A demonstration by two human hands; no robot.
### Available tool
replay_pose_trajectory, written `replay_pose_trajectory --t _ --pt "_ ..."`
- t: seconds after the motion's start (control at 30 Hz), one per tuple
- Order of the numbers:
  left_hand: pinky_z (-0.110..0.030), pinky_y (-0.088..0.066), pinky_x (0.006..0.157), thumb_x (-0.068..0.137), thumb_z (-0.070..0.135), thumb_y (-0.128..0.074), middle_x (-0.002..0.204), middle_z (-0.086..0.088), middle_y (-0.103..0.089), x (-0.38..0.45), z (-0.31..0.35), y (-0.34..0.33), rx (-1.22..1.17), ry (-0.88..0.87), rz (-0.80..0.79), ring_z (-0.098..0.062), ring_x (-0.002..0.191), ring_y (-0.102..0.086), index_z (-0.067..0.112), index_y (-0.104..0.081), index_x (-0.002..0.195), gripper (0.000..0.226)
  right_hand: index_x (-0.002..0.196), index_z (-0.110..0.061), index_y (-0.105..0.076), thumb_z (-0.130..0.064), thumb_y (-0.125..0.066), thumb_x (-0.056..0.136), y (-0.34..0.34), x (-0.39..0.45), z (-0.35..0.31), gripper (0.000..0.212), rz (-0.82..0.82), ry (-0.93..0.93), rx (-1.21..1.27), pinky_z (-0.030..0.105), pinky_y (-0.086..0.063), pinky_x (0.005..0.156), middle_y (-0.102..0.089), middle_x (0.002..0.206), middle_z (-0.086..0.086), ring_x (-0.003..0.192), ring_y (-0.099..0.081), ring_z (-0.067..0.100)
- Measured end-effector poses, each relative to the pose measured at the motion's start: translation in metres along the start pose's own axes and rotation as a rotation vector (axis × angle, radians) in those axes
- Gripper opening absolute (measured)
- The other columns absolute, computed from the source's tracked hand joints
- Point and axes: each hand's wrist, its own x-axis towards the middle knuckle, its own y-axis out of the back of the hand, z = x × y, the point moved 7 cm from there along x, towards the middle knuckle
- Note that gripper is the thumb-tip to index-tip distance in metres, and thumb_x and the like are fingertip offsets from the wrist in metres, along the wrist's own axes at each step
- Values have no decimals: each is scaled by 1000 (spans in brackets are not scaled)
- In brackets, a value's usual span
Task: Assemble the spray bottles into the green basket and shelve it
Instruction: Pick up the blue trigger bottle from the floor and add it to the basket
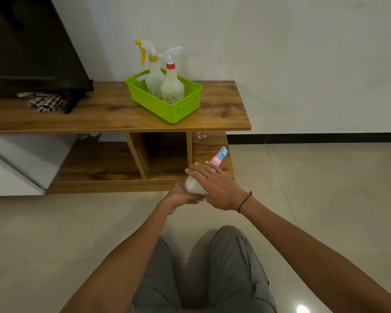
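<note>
Spray bottle (pixel 193 186) tilted, blue-pink head up and rightward

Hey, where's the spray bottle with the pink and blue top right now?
Head view, centre: the spray bottle lies in the left hand with the right hand on top, in front of the wooden stand, below the green basket.

Black television (pixel 32 53), checked cloth (pixel 43 101), white box (pixel 20 163)
</note>
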Motion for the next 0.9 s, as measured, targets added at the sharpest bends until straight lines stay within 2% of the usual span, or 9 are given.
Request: replay_pose_trajectory --t 0.07,0.17,0.27,0.4,0.53,0.67,0.77,0.83,0.9 --pt "-34 -68 82 74 14 -97 127 -4 -63 -5 0 10 -63 15 33 -24 116 -65 22 -58 134 72 146 -21 -48 -37 -64 90 21 -5 10 61 185 -130 176 48 -50 112 -60 140 5 126 -56 25" --pt "-34 -68 81 74 13 -96 126 -2 -58 -9 6 19 -91 2 51 -25 117 -62 24 -53 140 79 116 -17 -63 -34 -66 92 35 -14 44 29 475 -560 570 29 -54 81 -65 105 -3 92 -59 16" --pt "-23 -65 71 74 17 -97 123 2 -56 -11 9 23 -68 -14 70 -23 113 -61 29 -49 142 84 110 -18 -70 -43 -74 97 32 -5 58 28 475 -837 979 28 -57 76 -71 96 -8 90 -69 10" --pt "-21 -63 74 72 22 -98 127 8 -50 -12 13 23 21 -64 101 -19 115 -57 33 -38 148 97 117 -9 -74 -38 -72 101 26 19 59 33 419 -876 1272 59 -61 99 -76 105 13 103 -74 32" --pt "-36 -63 96 72 28 -98 137 9 -44 -14 20 21 60 -137 99 -17 121 -55 39 -30 150 104 110 -24 -69 -22 -72 102 23 30 59 9 496 -874 1443 52 -61 105 -77 97 3 97 -77 18" --pt "-55 -57 106 96 52 -69 154 -12 -48 -14 11 31 -567 -39 -53 -34 136 -56 29 -46 154 66 134 -1 -64 -14 -69 104 29 39 61 33 448 -754 1666 49 -60 107 -81 101 8 102 -77 22" --pt "-59 -58 102 97 76 -48 147 -22 -60 -17 4 27 -676 136 -256 -40 132 -61 21 -60 149 77 143 12 -55 -9 -64 106 32 44 60 44 402 -681 1771 42 -64 101 -79 109 15 107 -76 26" --pt "-44 -66 85 90 77 -61 146 -26 -61 -17 9 25 -661 122 -287 -38 122 -68 19 -59 149 83 143 13 -55 -10 -64 106 33 45 61 44 403 -685 1765 43 -63 103 -79 112 18 110 -77 28" --pt "-40 -67 80 79 54 -87 154 -24 -51 -13 15 29 -694 54 -191 -33 122 -69 27 -52 149 83 142 10 -57 -13 -66 105 35 45 66 44 437 -736 1700 52 -57 111 -77 119 25 119 -74 37"
